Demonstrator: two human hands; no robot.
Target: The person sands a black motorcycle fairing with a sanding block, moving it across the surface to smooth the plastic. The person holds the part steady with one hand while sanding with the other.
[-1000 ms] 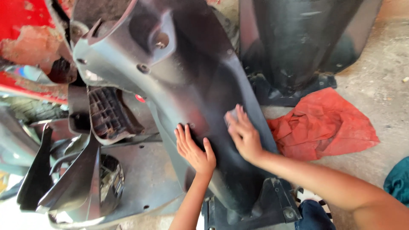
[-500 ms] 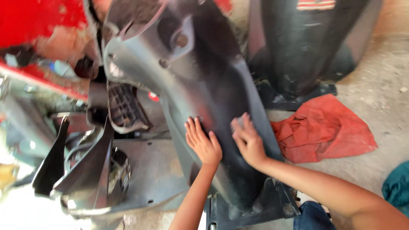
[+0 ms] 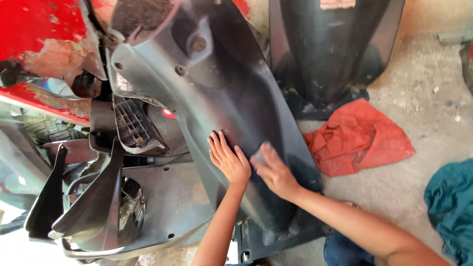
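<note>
A large dark grey plastic scooter body panel (image 3: 221,83) leans up in front of me. My left hand (image 3: 228,160) lies flat on its lower middle with the fingers spread. Just to its right, my right hand (image 3: 275,173) is blurred with motion. It presses what looks like a small grey sheet (image 3: 258,156) against the panel under its fingertips. The two hands almost touch. The panel's lower end rests in a black base piece (image 3: 256,241) near my knees.
A crumpled red cloth (image 3: 359,138) lies on the concrete floor (image 3: 423,98) to the right, with a teal cloth (image 3: 451,207) beyond it. Another black panel (image 3: 335,49) stands behind. A red scooter body with peeling paint (image 3: 44,44) and loose black plastic parts (image 3: 88,207) crowd the left.
My right hand has slid a little down and to the left along the panel. My left hand stays flat on it. The view has shifted slightly.
</note>
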